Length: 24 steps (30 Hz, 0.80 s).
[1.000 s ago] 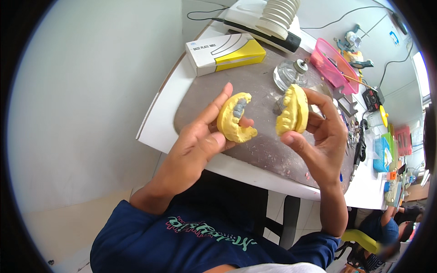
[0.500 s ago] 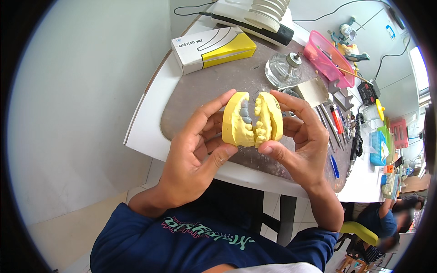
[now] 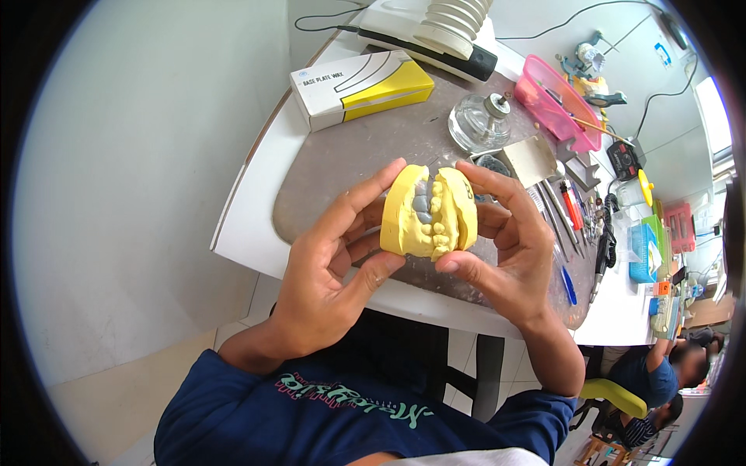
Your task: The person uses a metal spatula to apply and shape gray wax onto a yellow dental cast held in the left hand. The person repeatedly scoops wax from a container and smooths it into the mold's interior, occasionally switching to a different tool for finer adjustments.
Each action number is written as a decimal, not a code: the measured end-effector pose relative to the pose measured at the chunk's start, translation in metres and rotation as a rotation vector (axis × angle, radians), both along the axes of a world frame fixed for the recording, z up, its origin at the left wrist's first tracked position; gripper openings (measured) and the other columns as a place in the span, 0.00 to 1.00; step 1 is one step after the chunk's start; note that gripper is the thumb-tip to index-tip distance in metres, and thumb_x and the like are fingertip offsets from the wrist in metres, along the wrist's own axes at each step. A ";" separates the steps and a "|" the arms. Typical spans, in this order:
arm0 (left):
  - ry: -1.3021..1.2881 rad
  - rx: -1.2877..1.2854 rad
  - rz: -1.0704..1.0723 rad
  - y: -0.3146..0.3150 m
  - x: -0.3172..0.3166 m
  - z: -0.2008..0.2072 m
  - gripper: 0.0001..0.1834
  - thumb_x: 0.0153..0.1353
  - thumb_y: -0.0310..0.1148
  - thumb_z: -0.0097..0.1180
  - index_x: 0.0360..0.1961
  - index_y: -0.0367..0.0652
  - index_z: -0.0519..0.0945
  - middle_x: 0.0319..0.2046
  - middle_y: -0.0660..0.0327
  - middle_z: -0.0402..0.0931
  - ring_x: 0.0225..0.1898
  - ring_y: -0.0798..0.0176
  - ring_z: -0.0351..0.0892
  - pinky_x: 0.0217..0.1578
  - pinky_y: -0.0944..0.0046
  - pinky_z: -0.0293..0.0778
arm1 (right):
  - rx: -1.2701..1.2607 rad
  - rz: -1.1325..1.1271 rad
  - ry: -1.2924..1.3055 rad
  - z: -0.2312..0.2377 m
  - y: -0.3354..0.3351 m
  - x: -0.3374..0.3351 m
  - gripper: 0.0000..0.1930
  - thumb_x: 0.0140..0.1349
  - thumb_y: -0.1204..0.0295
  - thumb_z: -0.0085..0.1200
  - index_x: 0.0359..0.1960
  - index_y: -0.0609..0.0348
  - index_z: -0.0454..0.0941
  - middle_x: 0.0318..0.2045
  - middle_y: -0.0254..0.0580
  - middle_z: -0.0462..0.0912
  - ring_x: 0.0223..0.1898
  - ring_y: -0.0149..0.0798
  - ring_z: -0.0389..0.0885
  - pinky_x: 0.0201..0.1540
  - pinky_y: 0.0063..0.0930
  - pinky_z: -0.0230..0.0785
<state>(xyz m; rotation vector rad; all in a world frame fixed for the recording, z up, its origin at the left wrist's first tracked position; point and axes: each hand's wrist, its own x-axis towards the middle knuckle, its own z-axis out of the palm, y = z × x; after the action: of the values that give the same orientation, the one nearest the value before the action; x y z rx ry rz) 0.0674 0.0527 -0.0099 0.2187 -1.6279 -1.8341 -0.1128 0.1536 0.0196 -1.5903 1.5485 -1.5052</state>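
Observation:
Two yellow plaster dental casts are held up over the bench, their tooth sides facing each other. My left hand (image 3: 322, 256) is closed round the left dental cast (image 3: 400, 213), thumb at its near edge and index finger at its far edge. Grey wax teeth (image 3: 423, 203) sit along this cast's ridge. My right hand (image 3: 509, 248) grips the right dental cast (image 3: 461, 202) the same way, and dark marks show on its outer face. The two rows of teeth meet or nearly meet along the middle; I cannot tell whether they touch everywhere.
A white and yellow box (image 3: 361, 89) lies at the far left of the bench. Beyond the casts stand a glass spirit burner (image 3: 475, 128) and a pink basket (image 3: 552, 113). Metal tools, a red lighter (image 3: 571, 208) and a blue pen (image 3: 569, 283) lie to the right. Other people sit at far right.
Both casts have come together, closing the gap between their teeth. They have also tilted slightly, and more of the grey wax teeth faces up.

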 end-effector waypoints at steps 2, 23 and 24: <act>-0.007 -0.020 -0.005 0.000 0.001 0.000 0.36 0.62 0.16 0.53 0.70 0.38 0.56 0.67 0.52 0.59 0.66 0.59 0.64 0.65 0.60 0.63 | -0.005 0.003 0.005 0.001 0.001 0.000 0.38 0.47 0.71 0.74 0.59 0.70 0.68 0.51 0.50 0.78 0.48 0.40 0.83 0.51 0.33 0.79; -0.039 -0.381 0.151 0.000 0.002 -0.004 0.31 0.66 0.24 0.52 0.69 0.36 0.59 0.59 0.44 0.71 0.60 0.57 0.72 0.59 0.62 0.68 | -0.068 -0.022 -0.055 -0.007 0.005 0.003 0.37 0.47 0.71 0.73 0.59 0.69 0.68 0.54 0.53 0.76 0.52 0.45 0.81 0.53 0.37 0.78; -0.027 -0.344 0.152 0.001 0.001 -0.004 0.31 0.66 0.24 0.53 0.69 0.35 0.60 0.59 0.44 0.71 0.60 0.57 0.72 0.59 0.62 0.68 | -0.071 -0.013 -0.039 -0.009 0.006 0.002 0.37 0.48 0.71 0.73 0.59 0.69 0.68 0.54 0.53 0.76 0.52 0.45 0.81 0.53 0.37 0.78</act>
<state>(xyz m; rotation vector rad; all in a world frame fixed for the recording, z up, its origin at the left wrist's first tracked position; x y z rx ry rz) 0.0688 0.0540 -0.0137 0.2080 -1.8604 -1.4182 -0.1104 0.1593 0.0106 -1.5831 1.5019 -1.6052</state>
